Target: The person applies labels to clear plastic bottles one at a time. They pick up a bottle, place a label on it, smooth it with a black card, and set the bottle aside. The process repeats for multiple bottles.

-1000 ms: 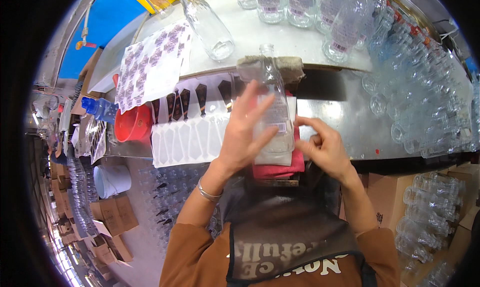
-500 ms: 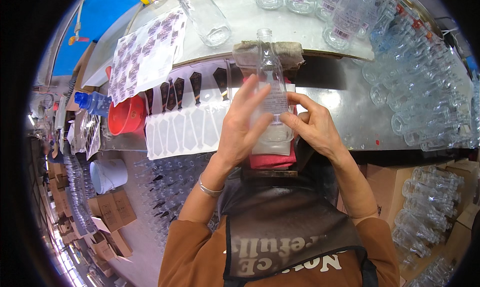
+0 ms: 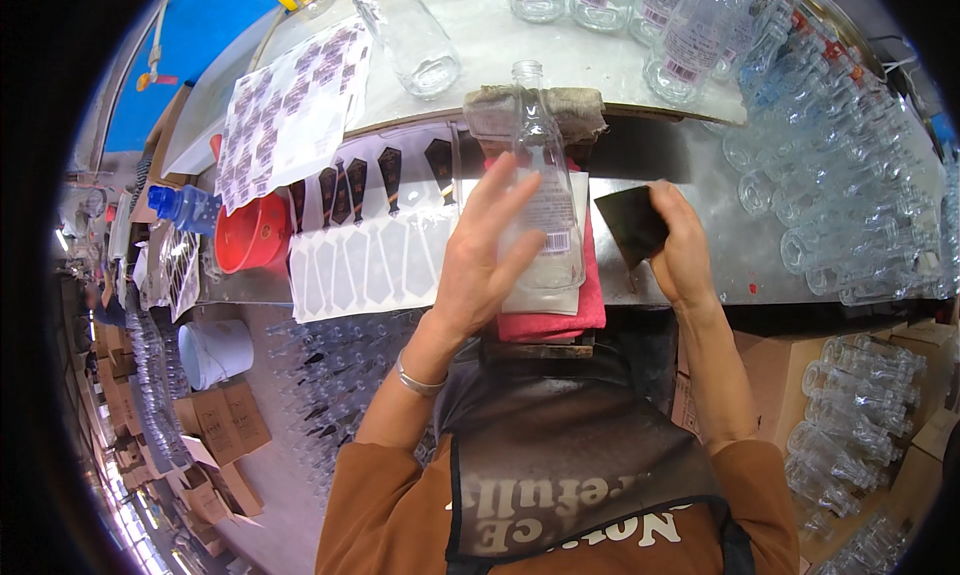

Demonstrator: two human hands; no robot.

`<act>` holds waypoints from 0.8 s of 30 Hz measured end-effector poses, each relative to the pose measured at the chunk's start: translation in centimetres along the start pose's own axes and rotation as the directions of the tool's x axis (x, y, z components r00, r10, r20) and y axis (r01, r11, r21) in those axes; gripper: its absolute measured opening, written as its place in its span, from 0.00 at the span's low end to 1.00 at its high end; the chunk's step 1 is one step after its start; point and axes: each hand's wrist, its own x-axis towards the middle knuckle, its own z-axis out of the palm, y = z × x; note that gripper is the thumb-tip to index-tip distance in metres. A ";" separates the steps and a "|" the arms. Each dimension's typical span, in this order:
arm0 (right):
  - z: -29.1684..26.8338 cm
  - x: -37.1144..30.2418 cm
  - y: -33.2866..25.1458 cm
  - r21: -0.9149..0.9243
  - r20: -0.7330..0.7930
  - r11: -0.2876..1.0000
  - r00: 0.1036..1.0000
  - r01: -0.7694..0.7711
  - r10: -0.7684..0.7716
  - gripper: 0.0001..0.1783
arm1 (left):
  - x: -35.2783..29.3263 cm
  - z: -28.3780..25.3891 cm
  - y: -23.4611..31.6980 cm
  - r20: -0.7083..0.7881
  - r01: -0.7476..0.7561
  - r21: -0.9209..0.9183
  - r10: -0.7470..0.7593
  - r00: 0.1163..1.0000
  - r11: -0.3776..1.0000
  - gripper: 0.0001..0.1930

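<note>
A clear glass bottle [image 3: 545, 155] lies on its back in front of me, neck away from me, with a printed clear label [image 3: 553, 210] on its upper face. Over the bottle's left side is my left hand [image 3: 485, 240], its fingers stretched and spread, slightly blurred; whether they press on the glass I cannot tell. To the right of the bottle, apart from it, my right hand [image 3: 683, 245] pinches a dark, flat, squarish scraper [image 3: 632, 225]. Under the bottle are a white sheet and a red cloth [image 3: 550, 325]; its neck rests on a rolled rag [image 3: 580, 115].
Left of the bottle lies a sheet of dark tie-shaped stickers [image 3: 391, 180], with a printed label sheet [image 3: 295, 100] behind it and a red basin [image 3: 255, 233] beside it. Labelled bottles [image 3: 602, 0] stand at the back. Many bottles [image 3: 820, 205] crowd the right; boxed ones [image 3: 850, 415] sit below.
My right hand has left the bottle's lower right side and moved right, now with the dark scraper in it. My left hand stays nearly where it was.
</note>
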 end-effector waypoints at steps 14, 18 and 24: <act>7.4 2.1 -6.4 -0.698 0.515 0.213 0.687 0.683 -0.514 0.13 | -1.4 -0.2 -0.4 0.024 0.029 -0.054 -0.028 0.999 0.998 0.48; 7.4 0.5 -4.5 -0.362 0.851 -0.120 0.275 0.925 -0.449 0.14 | -3.3 0.4 -1.1 0.024 -0.025 -0.031 0.026 0.999 0.999 0.55; 10.3 -1.8 -5.3 -0.413 0.879 -0.202 0.331 0.888 -0.344 0.10 | -3.9 1.9 0.1 -0.166 -0.052 0.121 0.072 0.984 0.991 0.55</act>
